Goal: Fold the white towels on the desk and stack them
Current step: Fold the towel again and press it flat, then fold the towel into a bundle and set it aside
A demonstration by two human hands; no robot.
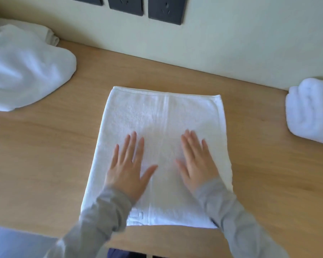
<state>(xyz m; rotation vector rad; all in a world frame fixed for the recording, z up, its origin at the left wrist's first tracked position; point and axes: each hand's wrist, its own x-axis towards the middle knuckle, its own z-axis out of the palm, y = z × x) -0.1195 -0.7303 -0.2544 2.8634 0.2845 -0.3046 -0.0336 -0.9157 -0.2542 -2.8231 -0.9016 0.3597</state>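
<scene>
A white towel (162, 116) lies flat on the wooden desk (50, 146) in front of me, folded into a tall rectangle with a seam down its middle. My left hand (128, 168) presses flat on its left half, fingers straight and spread. My right hand (195, 162) presses flat on its right half in the same way. Both wrists are in grey sleeves. A loose heap of unfolded white towels (24, 67) sits at the far left. A stack of folded white towels (311, 110) stands at the right edge of the view.
A pale wall (231, 43) runs along the desk's back edge and carries three dark socket plates (165, 10). The desk's front edge is just below my forearms. Bare wood shows on both sides of the flat towel.
</scene>
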